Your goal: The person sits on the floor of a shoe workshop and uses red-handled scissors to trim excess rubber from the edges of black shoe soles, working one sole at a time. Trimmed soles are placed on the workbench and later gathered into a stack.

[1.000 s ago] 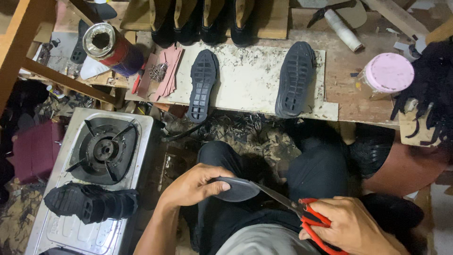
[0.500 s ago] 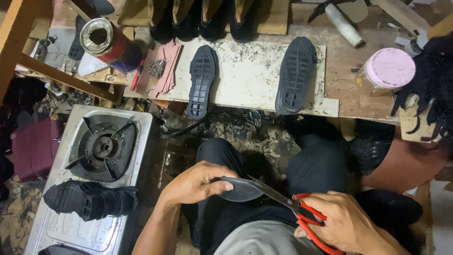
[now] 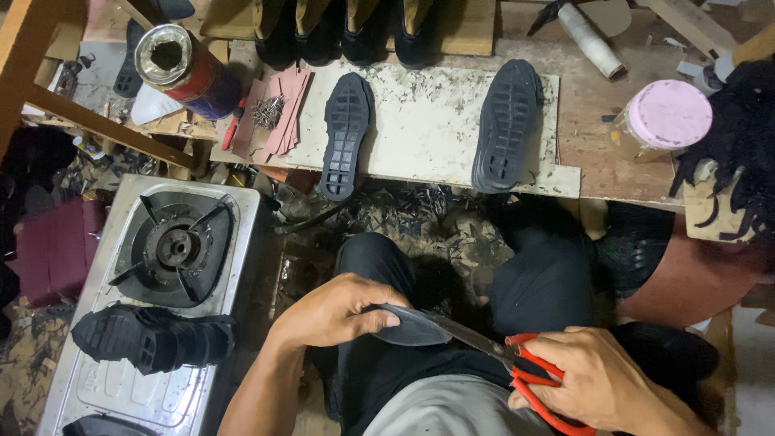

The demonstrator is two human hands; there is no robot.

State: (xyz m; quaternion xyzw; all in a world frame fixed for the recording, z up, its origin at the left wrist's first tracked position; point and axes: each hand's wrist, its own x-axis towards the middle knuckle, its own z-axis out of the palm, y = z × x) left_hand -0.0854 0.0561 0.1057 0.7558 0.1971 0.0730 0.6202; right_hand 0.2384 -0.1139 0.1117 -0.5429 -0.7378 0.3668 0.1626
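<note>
- Head view: my left hand (image 3: 335, 311) grips a dark sole piece (image 3: 412, 325) over my lap, fingers clenched round its edge.
- My right hand (image 3: 593, 379) grasps red-handled scissors (image 3: 517, 363), blades meeting the piece.
- Two black soles (image 3: 347, 133) lie on the white board (image 3: 428, 121) at the bench's near edge.
- A stove (image 3: 173, 246) stands at left, carrying a black sole (image 3: 149, 339).

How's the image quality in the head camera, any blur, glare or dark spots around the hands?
Head view: left hand, right hand and red-handled scissors are sharp and evenly lit; the dark sole piece merges with the black trousers beneath; corners are dim; faint sheen on the gas stove.
</note>
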